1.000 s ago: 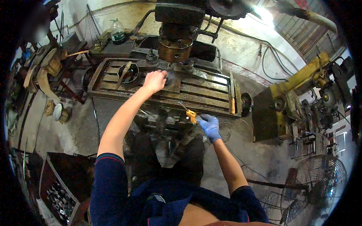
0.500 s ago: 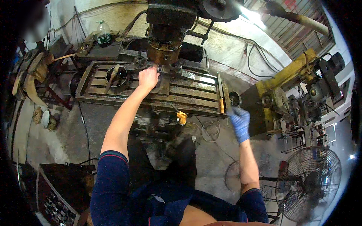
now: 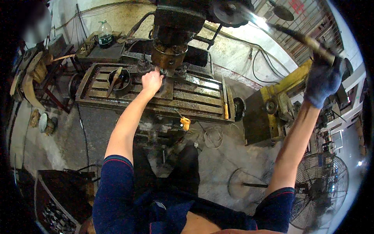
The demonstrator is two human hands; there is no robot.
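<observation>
Beneath the spindle [image 3: 170, 56] of a drilling or milling machine, my bare left hand [image 3: 152, 81] is closed at the slotted metal table [image 3: 194, 93]. Its fingertips press on something small that I cannot make out. High at the right, my right hand [image 3: 324, 80], in a blue glove, wraps round the end of a long lever handle [image 3: 309, 41]. A round pot [image 3: 124, 87] stands on the table left of my left hand, with a brush-like wooden stick [image 3: 113, 84] lying across it. A yellow-handled file [image 3: 226, 105] rests along the table's right end.
A yellow rag-like thing [image 3: 185, 123] hangs at the table's front edge. Right of the table stands a yellow and grey machine [image 3: 259, 113]. A caged fan [image 3: 321, 191] is at the lower right. A clear bottle [image 3: 105, 35] stands on the back left bench.
My right hand has risen from beside the table's right end to the lever handle and closed round it. My left hand stays in nearly the same place under the spindle.
</observation>
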